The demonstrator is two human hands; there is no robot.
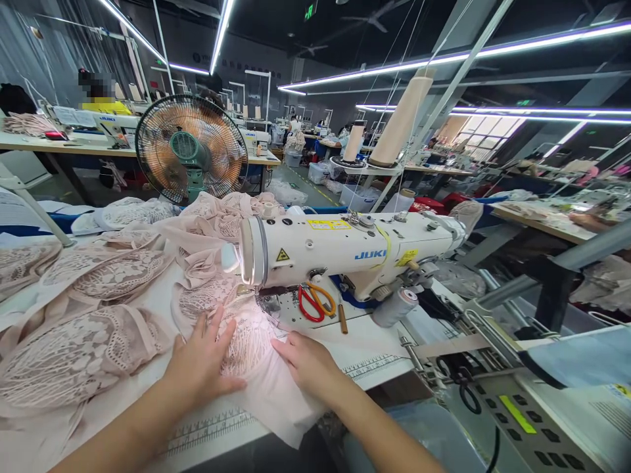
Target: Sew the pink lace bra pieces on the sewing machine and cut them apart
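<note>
Apparently for steadiness, left hand [202, 364] lies spread, lace garment [249, 345] beneath; right hand [313, 368], curled, pinches its edge.

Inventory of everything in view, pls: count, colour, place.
Lace piece: 1, pale pink, under both hands at the machine head
Other lace pieces: several, pale pink, piled left
Sewing machine: 1, white, centre
Scissor handles: 2 loops, red and orange, below machine arm
Wooden-handled tool: 1, brown, right of the loops
Thread spool: 1, grey, right of that
Thread cones: 2 large, beige, stand behind machine
Fan: 1, dark green, behind lace pile
Control panel: 1, green display, lower right
Background machines: several, white, too small to count
Strip lights: several, white, overhead
Left hand: 1, bare, fingers spread on lace
Right hand: 1, bare, at lace's right edge
</note>
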